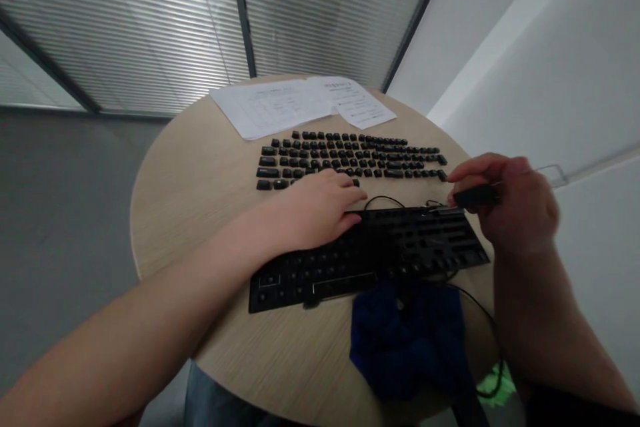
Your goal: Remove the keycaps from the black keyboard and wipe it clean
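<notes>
Nearest, one crumpled blue cloth (407, 347) lies at the near edge of the desk (167, 207). The left hand (320, 208) rests across one slanted black keyboard (425, 240) mid-desk, its bare key positions showing; whether it grips, I cannot tell. Beyond lie two papers (275, 107) and six rows of black keycaps (267, 173). The right hand (517, 207) clasps one black-handled wire tool (475, 196).

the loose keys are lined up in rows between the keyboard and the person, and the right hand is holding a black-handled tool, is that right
Not quite: the loose keys are in rows on the far side of the keyboard, between it and the papers, as the head view shows. The right hand does hold a black-handled tool.
</notes>
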Motion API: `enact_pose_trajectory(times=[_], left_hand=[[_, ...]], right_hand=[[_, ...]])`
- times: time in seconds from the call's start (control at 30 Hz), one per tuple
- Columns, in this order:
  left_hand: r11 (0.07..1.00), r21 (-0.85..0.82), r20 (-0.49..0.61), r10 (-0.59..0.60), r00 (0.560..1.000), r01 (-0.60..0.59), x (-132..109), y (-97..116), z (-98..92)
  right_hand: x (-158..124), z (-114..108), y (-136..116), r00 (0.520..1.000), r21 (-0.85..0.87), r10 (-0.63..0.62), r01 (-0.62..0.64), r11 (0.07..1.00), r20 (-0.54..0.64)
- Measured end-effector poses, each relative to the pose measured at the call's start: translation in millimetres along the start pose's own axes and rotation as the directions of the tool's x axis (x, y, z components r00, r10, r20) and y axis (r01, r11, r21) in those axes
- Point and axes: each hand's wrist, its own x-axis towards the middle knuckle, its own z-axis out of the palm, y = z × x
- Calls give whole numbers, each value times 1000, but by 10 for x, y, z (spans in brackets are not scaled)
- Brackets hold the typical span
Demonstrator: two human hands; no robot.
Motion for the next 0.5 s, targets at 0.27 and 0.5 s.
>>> enact_pose_trajectory(times=[0.27,0.5], left_hand=[[998,18,214,55,975,-61,17,171,504],[983,76,153,152,976,-165,-54,57,544]], right_hand=[[6,-197,-129,916,168,-66,-2,986,395],[16,-246,-75,886,290,-153,22,957,437]])
